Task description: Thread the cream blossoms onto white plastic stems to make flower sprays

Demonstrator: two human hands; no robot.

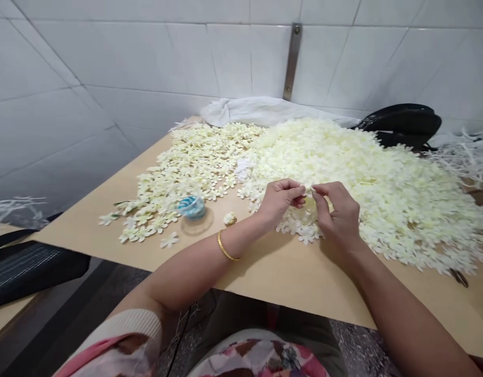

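Note:
My left hand [283, 199] and my right hand [339, 212] meet over the front edge of a large heap of cream artificial flowers [324, 146]. Thumb and fingertips are pinched on both hands, a small gap apart. Whatever lies in the pinch is tiny and pale, lost against the petals behind it. Left of my left wrist sits a small rounded cream piece [229, 218] on the tabletop [241, 262]. Farther left stands a small clear cup [191, 207] with blue and white stuff in it. A single flower [169, 240] lies in front of the cup.
Flatter, looser flowers [202, 152] spread over the table's left side. Behind the heap lie a white plastic bag [261, 110] and a black rounded object [402, 123]. White strands [469, 157] are bunched at right. Dark scissor-like handles [459, 277] poke from the heap. A tiled wall rises behind.

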